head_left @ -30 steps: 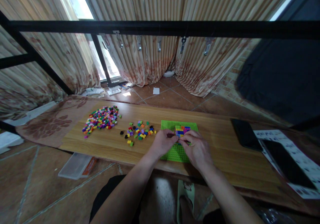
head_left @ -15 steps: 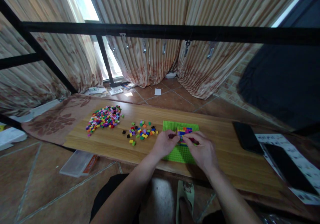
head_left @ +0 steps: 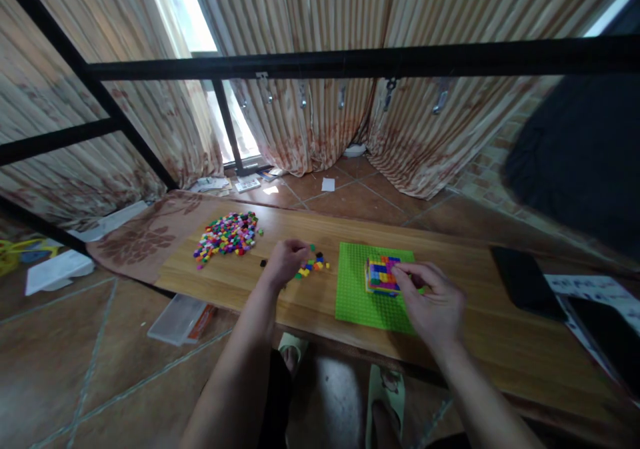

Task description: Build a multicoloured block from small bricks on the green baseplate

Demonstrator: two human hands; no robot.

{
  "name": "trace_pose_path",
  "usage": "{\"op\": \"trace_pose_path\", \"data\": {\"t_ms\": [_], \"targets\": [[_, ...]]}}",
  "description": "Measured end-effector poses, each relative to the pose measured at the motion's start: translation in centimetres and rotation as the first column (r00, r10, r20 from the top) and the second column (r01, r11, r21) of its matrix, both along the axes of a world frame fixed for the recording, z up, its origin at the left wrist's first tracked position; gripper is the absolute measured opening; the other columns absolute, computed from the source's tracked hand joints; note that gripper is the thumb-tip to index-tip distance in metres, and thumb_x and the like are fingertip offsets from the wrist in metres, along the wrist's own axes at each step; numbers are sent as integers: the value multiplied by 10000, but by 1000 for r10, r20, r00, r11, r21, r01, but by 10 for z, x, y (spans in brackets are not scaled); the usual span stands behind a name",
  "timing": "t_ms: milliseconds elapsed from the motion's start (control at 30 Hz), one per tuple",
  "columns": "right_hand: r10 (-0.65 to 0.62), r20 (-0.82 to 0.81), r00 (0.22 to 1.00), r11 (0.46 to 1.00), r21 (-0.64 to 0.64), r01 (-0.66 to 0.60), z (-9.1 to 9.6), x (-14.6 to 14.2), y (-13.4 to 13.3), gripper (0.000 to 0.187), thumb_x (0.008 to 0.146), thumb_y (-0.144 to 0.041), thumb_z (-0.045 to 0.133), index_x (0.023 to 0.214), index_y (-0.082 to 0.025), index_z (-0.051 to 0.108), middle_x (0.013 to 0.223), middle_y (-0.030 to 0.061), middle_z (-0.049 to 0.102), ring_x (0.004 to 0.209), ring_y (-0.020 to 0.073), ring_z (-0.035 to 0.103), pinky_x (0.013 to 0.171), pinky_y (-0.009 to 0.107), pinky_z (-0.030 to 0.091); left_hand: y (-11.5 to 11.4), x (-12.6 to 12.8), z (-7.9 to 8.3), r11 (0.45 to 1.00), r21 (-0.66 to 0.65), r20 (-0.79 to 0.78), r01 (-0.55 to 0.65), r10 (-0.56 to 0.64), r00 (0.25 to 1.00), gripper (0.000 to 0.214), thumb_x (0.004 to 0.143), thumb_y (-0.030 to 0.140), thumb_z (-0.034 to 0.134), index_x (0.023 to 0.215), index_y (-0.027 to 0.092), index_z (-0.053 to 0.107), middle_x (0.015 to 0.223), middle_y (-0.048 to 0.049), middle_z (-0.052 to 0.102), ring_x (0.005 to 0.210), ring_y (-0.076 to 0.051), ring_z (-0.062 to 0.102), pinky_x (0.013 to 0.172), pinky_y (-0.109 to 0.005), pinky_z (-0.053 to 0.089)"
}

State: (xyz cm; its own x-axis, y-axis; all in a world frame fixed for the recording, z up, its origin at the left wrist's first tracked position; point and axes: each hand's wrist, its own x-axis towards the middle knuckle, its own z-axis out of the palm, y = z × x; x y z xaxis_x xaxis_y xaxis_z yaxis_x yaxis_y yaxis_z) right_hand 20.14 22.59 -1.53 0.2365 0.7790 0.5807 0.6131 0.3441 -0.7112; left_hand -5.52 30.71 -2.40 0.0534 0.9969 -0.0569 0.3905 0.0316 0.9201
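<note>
A green studded baseplate [head_left: 361,295] lies on the wooden table [head_left: 480,329]. On it stands a small block of many-coloured bricks [head_left: 382,273]. My right hand [head_left: 431,302] rests at the block's right side, fingertips touching it, fingers loosely curled. My left hand [head_left: 285,262] is stretched to the left over a small scatter of loose bricks [head_left: 314,266], fingers bent down onto them; what it grips is hidden. Farther left lies a large heap of coloured bricks [head_left: 227,234].
Two dark phones or tablets [head_left: 525,279] lie on the table's right part beside printed paper [head_left: 590,286]. A black metal frame bar [head_left: 350,62] crosses overhead. A clear plastic box [head_left: 176,317] lies on the tiled floor under the table's left edge. Curtains hang behind.
My left hand left the brick block and moved left to the small scatter of loose bricks. My right hand stays at the block. The camera turned slightly left.
</note>
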Motion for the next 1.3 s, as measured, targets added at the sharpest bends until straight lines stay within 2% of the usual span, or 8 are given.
{"op": "trace_pose_path", "data": {"t_ms": [133, 233, 533, 767, 900, 1033, 1167, 1300], "targets": [[7, 0, 1000, 1000, 6, -7, -2, 0, 0, 167, 835, -344, 618, 770, -219, 708, 755, 13, 664, 637, 142, 581, 590, 269, 462, 0, -26, 3, 998, 1, -99, -64, 64, 993, 199, 631, 238, 576, 728, 106, 687, 559, 10, 588, 520, -98, 488, 518, -205, 367], [25, 4, 1000, 1000, -17, -25, -3, -2, 0, 170, 834, -355, 619, 787, -219, 709, 789, 21, 677, 647, 144, 596, 604, 276, 477, -2, -31, 3, 1000, -2, -232, -4, 3, 973, 179, 634, 203, 586, 725, 109, 708, 573, 4, 599, 532, -105, 503, 519, -208, 362], [53, 49, 997, 998, -35, -51, -3, -8, 0, 166, 844, -347, 603, 802, -224, 707, 804, 18, 666, 647, 138, 594, 607, 269, 486, -18, -6, -11, 993, 55, -661, 107, -44, 749, 198, 655, 140, 655, 832, 204, 716, 953, -70, 717, 941, -227, 639, 841, -296, 459], [62, 44, 997, 998, -25, -61, -1, -5, -1, 144, 846, -314, 607, 805, -216, 703, 785, 13, 654, 660, 141, 595, 606, 280, 484, -22, 7, -3, 997, 19, -719, 77, -40, 694, 167, 704, 141, 630, 843, 193, 706, 987, -91, 700, 988, -242, 632, 855, -303, 457], [74, 16, 997, 996, -46, -73, 0, -4, -1, 138, 854, -300, 598, 804, -222, 700, 793, 12, 650, 683, 145, 604, 617, 287, 493, -22, 12, 5, 984, 101, -611, 146, -54, 790, 66, 727, 171, 620, 745, 173, 683, 834, -64, 680, 840, -200, 622, 777, -279, 447], [236, 68, 969, 967, -111, -228, -1, -6, -4, 123, 866, -274, 587, 893, -233, 699, 891, 24, 664, 774, 151, 629, 700, 294, 517, -26, 30, 11, 934, 56, -229, 352, -332, 915, 124, 763, 230, 590, 689, 149, 649, 622, -6, 586, 605, -120, 519, 594, -224, 393], [395, 166, 904, 914, -173, -367, -1, -10, -8, 185, 879, -228, 577, 1029, -245, 684, 973, 40, 665, 919, 171, 630, 790, 306, 517, -34, 54, 17, 865, -82, 142, 495, -482, 865, 156, 750, 281, 630, 776, 132, 668, 622, 22, 566, 577, -85, 474, 558, -201, 371], [455, 189, 870, 883, -221, -414, 0, -8, -11, 142, 896, -225, 576, 978, -245, 691, 924, 29, 667, 850, 155, 632, 760, 288, 504, -39, 67, 21, 799, -174, 297, 575, -514, 805, 224, 747, 342, 658, 790, 122, 673, 654, 20, 582, 584, -71, 465, 569, -198, 375]]}}
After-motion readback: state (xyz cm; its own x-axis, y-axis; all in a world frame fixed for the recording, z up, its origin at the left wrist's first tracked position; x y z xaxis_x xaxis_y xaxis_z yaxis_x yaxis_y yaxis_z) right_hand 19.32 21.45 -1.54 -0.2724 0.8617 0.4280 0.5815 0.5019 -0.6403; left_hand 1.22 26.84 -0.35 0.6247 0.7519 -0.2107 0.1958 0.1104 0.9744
